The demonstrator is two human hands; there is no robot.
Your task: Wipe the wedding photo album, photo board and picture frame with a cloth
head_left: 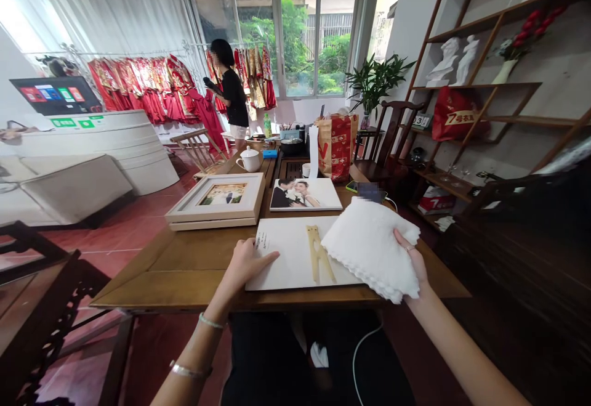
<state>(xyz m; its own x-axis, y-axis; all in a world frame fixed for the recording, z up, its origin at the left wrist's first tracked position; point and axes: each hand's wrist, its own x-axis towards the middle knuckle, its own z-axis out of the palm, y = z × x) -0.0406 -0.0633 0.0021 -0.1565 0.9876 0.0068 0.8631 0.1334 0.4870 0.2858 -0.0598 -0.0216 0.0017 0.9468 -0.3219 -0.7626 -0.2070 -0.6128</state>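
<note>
On the near edge of the wooden table lies a white photo panel with small dark print at its left. A pale yellow, A-shaped figure shows on it; whether it is printed or a separate piece I cannot tell. My left hand grips the panel's left edge, thumb stretched over the top face. In my right hand is a white cloth with a scalloped edge, bunched and spread over the panel's right part. The cloth hides that side of the panel.
Behind the panel lie a wedding photo panel, a framed photo at left, and a phone with a cable. A white teapot and red paper bag stand farther back. A person stands beyond the table.
</note>
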